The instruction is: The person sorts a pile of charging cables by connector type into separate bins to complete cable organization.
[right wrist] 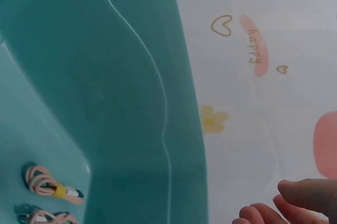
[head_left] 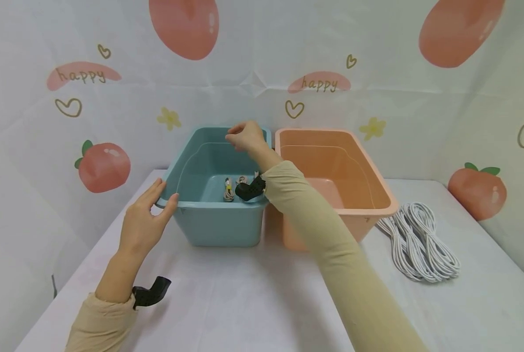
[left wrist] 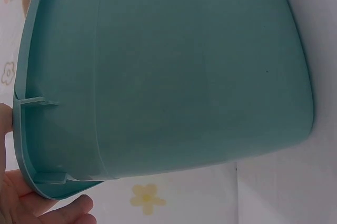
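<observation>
My left hand (head_left: 142, 222) rests at the front left corner of the blue-green tub (head_left: 218, 222), thumb and fingers spread about its rim. In the left wrist view that hand's fingers (left wrist: 68, 213) show beside the rim corner. Over the back right part of the tub is my right hand (head_left: 247, 137), fingers loosely bent with nothing between them. The right wrist view shows its thumb (right wrist: 308, 192) apart from the fingertips. On the tub floor lie bundled cables, one a pinkish cable (right wrist: 45, 182) with a yellow tie, another a cable bundle (head_left: 229, 190) near the front wall.
A peach-coloured tub (head_left: 381, 211) stands close on the right of the blue-green one. Beyond it, a long coiled white cord (head_left: 420, 244) lies on the white table (head_left: 227, 303). A printed cloth wall (head_left: 253, 58) rises right behind the tubs.
</observation>
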Available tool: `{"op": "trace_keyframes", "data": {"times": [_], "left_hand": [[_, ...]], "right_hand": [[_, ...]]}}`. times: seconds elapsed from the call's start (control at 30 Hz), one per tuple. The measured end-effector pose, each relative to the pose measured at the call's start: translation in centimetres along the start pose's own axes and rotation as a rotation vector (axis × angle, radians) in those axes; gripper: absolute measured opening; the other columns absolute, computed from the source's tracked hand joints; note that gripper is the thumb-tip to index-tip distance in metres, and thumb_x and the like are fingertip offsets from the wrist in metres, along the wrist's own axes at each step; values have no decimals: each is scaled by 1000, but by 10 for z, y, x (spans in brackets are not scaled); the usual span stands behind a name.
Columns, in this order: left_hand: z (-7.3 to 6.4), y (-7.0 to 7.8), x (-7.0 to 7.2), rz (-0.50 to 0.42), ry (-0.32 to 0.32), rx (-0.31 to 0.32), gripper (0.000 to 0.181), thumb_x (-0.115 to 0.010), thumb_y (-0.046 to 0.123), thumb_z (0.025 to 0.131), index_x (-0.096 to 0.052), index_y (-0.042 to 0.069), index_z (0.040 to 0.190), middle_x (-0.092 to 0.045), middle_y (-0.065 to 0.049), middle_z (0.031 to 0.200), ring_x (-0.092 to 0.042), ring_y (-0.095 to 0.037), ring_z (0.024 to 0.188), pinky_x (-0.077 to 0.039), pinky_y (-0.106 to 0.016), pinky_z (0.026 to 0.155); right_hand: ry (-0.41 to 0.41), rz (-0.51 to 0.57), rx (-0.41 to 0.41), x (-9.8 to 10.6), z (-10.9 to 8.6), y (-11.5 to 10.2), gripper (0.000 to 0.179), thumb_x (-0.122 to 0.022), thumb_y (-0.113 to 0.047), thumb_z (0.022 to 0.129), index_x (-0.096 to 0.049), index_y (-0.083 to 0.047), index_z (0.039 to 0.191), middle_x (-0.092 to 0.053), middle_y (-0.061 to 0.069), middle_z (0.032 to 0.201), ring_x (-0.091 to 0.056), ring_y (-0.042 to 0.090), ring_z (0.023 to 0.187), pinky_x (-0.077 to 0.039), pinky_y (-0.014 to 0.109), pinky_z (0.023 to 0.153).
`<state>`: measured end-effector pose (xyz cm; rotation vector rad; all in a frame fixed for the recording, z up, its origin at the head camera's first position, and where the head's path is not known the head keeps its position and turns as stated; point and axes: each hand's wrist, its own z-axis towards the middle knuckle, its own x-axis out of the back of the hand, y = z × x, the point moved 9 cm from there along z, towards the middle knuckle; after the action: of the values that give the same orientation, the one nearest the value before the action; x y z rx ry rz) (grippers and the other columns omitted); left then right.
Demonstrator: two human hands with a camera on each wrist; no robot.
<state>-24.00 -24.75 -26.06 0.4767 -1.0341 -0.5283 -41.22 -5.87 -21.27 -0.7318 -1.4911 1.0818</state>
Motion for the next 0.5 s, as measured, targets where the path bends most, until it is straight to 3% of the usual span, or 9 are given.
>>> {"op": "trace_keyframes", "data": {"times": [0.23,0.5], "left_hand": [[0,0,0,4,12,-8,58,-51,37,94,-43,1,138,-40,-15,146,-38,-39,134,-35,-60,103],[0,1,1,-2,19,-23,57,-52,36,93,-44,0,137,-41,-16,145,-39,-40,133,-36,-60,102]], "right_hand": [[-55,57,33,14,-10,-7,30,-59,-12,90,-60,-2,117,-61,16,121,-60,29,111,-53,34,91],[-80,41,62,36,-25,-15,32,-60,-15,90,-58,-2,120,-61,14,123,-63,25,108,-54,30,88]]}}
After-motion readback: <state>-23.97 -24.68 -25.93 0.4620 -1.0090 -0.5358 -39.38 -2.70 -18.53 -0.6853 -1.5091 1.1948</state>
